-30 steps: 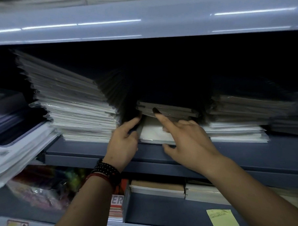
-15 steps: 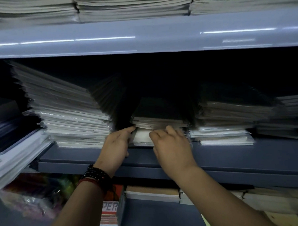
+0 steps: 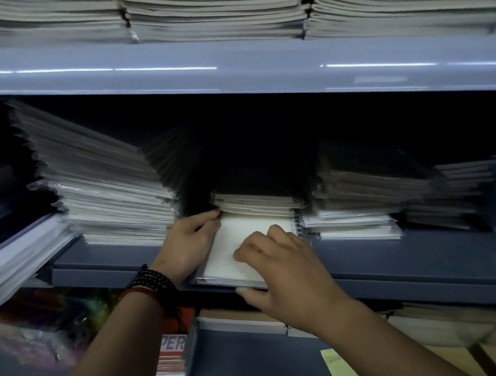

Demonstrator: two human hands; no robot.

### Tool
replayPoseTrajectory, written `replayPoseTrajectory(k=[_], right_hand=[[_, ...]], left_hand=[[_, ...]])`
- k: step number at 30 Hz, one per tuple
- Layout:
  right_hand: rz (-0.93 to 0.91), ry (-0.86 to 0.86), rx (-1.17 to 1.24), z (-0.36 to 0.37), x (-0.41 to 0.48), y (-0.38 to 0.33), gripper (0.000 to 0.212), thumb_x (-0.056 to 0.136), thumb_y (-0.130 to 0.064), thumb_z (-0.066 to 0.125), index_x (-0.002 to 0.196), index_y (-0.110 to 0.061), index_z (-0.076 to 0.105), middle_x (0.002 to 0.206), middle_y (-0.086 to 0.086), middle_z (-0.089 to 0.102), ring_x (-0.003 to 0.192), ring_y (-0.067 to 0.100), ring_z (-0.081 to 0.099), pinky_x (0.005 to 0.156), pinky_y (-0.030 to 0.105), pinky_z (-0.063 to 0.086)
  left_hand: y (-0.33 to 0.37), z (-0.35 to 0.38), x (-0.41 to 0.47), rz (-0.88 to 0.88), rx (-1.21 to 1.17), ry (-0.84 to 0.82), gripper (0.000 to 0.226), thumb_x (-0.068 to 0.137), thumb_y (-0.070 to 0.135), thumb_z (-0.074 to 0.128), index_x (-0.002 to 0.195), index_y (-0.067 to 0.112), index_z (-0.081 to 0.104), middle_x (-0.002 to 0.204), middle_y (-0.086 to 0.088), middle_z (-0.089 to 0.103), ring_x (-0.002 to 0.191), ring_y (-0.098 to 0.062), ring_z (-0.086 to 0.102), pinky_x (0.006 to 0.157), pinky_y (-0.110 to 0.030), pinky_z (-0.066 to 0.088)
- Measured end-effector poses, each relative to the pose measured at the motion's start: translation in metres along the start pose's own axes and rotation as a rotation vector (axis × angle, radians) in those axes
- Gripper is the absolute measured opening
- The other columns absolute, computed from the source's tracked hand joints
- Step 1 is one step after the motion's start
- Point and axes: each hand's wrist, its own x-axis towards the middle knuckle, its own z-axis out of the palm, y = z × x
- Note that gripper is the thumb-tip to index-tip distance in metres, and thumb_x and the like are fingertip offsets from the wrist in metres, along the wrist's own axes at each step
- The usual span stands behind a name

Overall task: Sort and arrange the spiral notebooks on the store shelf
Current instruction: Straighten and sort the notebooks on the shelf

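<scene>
Partly off a blue-grey metal shelf, a white plastic-wrapped spiral notebook is pinched by the right hand, with left hand fingers gripping its side.

Blue-grey metal shelving, 3 tiers in view. Glossy along the upper lip, streaked with long pale reflections of light. Deep shadow behind the middle tier. Below, a blue bin front, a yellow note at its right end, bright plastic-wrapped packets far left.
</scene>
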Motion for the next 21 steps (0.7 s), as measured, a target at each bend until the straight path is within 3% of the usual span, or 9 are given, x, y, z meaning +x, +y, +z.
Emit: replayPoseTrajectory(k=[3, 5, 8, 11, 14, 16, 19, 21], right_hand=[[0.096, -0.027, 0.251, -0.006, 0.000, 0.002, 0.050, 0.089, -0.069, 0.049, 0.120, -0.033, 0.063, 0.116, -0.022, 0.054, 0.110, 0.006, 0.043, 0.097, 0.024, 0.038], [0.216, 0.085, 0.388, -0.008, -0.001, 0.009, 0.038, 0.091, -0.060, 0.052, 0.108, -0.030, 0.067, 0.107, -0.019, 0.057, 0.107, 0.007, 0.047, 0.096, 0.028, 0.042], [0.466, 0.164, 0.296, -0.011, -0.006, 0.027, 0.020, 0.093, -0.036, 0.060, 0.102, -0.020, 0.067, 0.105, -0.006, 0.055, 0.106, 0.016, 0.048, 0.091, 0.033, 0.046], [0.662, 0.099, 0.310, -0.013, -0.011, 0.032, 0.019, 0.093, -0.030, 0.061, 0.102, -0.013, 0.061, 0.105, 0.004, 0.052, 0.094, 0.021, 0.057, 0.080, 0.032, 0.052], [0.823, 0.130, 0.561, -0.021, -0.012, 0.025, 0.019, 0.090, -0.026, 0.067, 0.103, -0.014, 0.059, 0.098, 0.002, 0.060, 0.081, 0.020, 0.063, 0.069, 0.030, 0.056], [0.906, 0.131, 0.664, -0.028, -0.012, 0.024, 0.021, 0.087, -0.023, 0.071, 0.104, -0.016, 0.060, 0.097, 0.001, 0.063, 0.083, 0.018, 0.064, 0.068, 0.027, 0.055], [0.981, 0.062, 0.839, -0.048, -0.020, 0.024, 0.023, 0.080, -0.012, 0.076, 0.083, -0.019, 0.054, 0.083, 0.003, 0.062, 0.075, 0.021, 0.061, 0.068, 0.033, 0.053], [0.978, -0.048, 1.059, -0.060, -0.025, 0.024, 0.020, 0.077, -0.003, 0.074, 0.074, -0.011, 0.056, 0.070, 0.010, 0.058, 0.062, 0.025, 0.058, 0.062, 0.039, 0.051]], left_hand=[[0.003, 0.000, -0.003, 0.007, 0.091, 0.018, 0.036, 0.097, 0.022, 0.062, 0.133, 0.026, 0.065, 0.133, 0.010, 0.061, 0.122, -0.006, 0.052, 0.106, -0.022, 0.037], [0.007, -0.001, -0.008, 0.007, 0.153, 0.038, 0.036, 0.096, 0.022, 0.062, 0.132, 0.025, 0.064, 0.118, 0.010, 0.066, 0.105, -0.007, 0.058, 0.088, -0.016, 0.042], [0.010, -0.003, -0.018, -0.019, 0.186, 0.090, 0.017, 0.092, 0.017, 0.062, 0.105, 0.028, 0.064, 0.094, 0.006, 0.066, 0.080, -0.012, 0.059, 0.067, -0.018, 0.043], [0.013, -0.005, -0.034, -0.107, 0.137, 0.091, 0.009, 0.089, 0.018, 0.069, 0.096, 0.022, 0.065, 0.092, -0.005, 0.070, 0.078, -0.021, 0.066, 0.071, -0.027, 0.053], [0.011, -0.005, -0.040, -0.206, 0.003, 0.039, 0.030, 0.090, 0.017, 0.074, 0.118, 0.013, 0.065, 0.102, -0.009, 0.070, 0.089, -0.022, 0.068, 0.086, -0.037, 0.058], [0.012, -0.007, -0.042, -0.284, -0.108, 0.007, 0.033, 0.089, 0.008, 0.074, 0.120, 0.003, 0.064, 0.096, -0.013, 0.069, 0.083, -0.025, 0.065, 0.082, -0.036, 0.055], [0.024, -0.016, -0.055, -0.401, -0.286, -0.081, 0.017, 0.085, -0.009, 0.067, 0.102, -0.010, 0.065, 0.093, -0.025, 0.065, 0.081, -0.033, 0.062, 0.080, -0.045, 0.049], [0.026, -0.021, -0.064, -0.477, -0.364, -0.182, 0.036, 0.077, -0.001, 0.065, 0.111, -0.010, 0.066, 0.109, -0.028, 0.069, 0.090, -0.037, 0.064, 0.083, -0.047, 0.052]])
